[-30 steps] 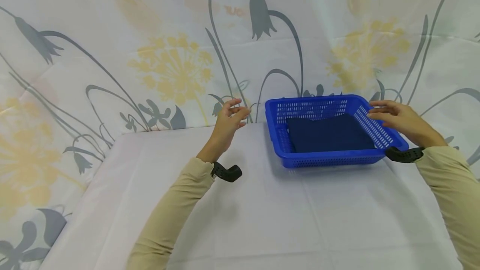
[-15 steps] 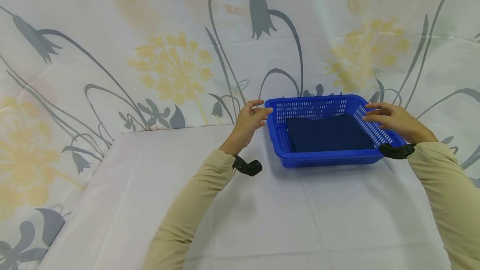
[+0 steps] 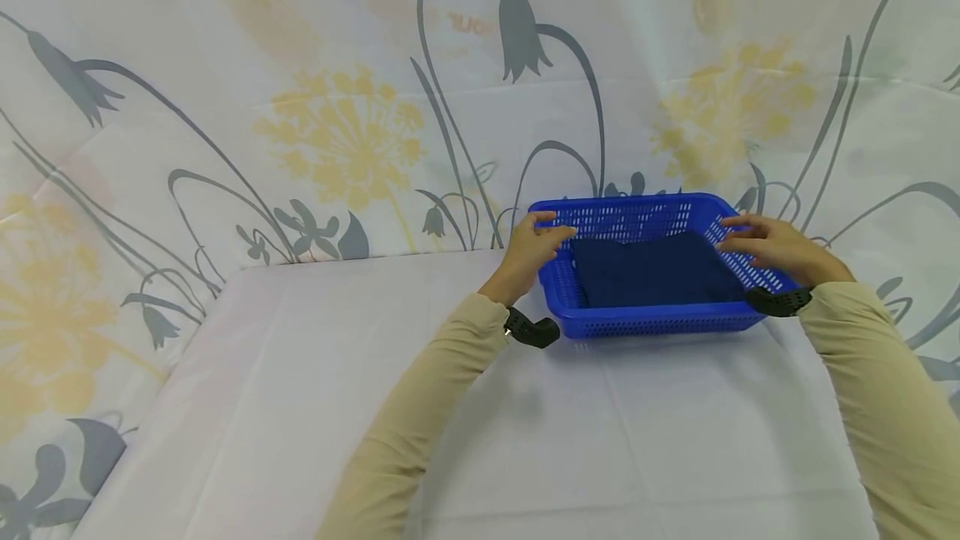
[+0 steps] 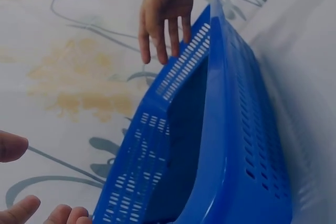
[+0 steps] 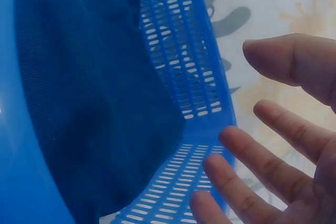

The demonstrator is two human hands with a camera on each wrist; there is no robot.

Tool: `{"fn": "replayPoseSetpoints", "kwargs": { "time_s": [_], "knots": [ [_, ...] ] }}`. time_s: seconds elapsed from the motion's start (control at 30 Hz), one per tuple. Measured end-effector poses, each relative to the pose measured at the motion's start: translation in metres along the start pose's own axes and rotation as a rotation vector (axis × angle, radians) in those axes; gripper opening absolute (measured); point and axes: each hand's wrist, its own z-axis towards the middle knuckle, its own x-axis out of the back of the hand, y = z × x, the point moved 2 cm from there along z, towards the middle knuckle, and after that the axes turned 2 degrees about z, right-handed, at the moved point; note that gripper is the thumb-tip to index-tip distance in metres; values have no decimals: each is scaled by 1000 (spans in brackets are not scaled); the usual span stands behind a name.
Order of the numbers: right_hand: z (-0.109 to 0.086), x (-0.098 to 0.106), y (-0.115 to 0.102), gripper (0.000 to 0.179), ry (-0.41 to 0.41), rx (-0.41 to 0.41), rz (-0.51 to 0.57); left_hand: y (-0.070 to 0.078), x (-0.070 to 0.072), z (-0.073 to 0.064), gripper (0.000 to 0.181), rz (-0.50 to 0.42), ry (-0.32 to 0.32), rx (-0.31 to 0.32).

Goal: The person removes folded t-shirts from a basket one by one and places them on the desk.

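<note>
A blue plastic basket (image 3: 652,327) with slotted walls stands at the back right of the table. Folded dark navy cloth (image 3: 656,272) lies inside it; its kind cannot be told. My left hand (image 3: 531,250) hovers by the basket's left end, fingers spread loosely and holding nothing. Over the right end is my right hand (image 3: 783,248), its fingers relaxed and apart from the cloth. The right wrist view shows that hand's fingers (image 5: 268,166) extended above the slotted wall. In the left wrist view, only fingertips of the left hand (image 4: 39,211) show beside the basket.
A white cloth covers the table (image 3: 360,373). Behind it hangs a white curtain (image 3: 337,40) printed with grey and yellow flowers, close to the basket's far side. Both wrists wear black bands, and the sleeves are beige.
My left hand has moved right, from beside the basket to over its left rim. My right hand has shifted slightly left and down over the right end. Basket and cloth stay put.
</note>
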Motion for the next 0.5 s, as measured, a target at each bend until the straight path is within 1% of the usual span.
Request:
{"fn": "replayPoseSetpoints", "kwargs": {
  "time_s": [0.2,0.3,0.5],
  "knots": [
    [3,-3,2,66,-40,-22,9,-8,-13,2,49,112,22,24],
    [4,-4,3,65,-53,-28,17,-12,-19,4,51,150,26,36],
    [7,-3,6,66,-48,-44,-18,-17,-28,11,53,190,26,43]
  ]
}}
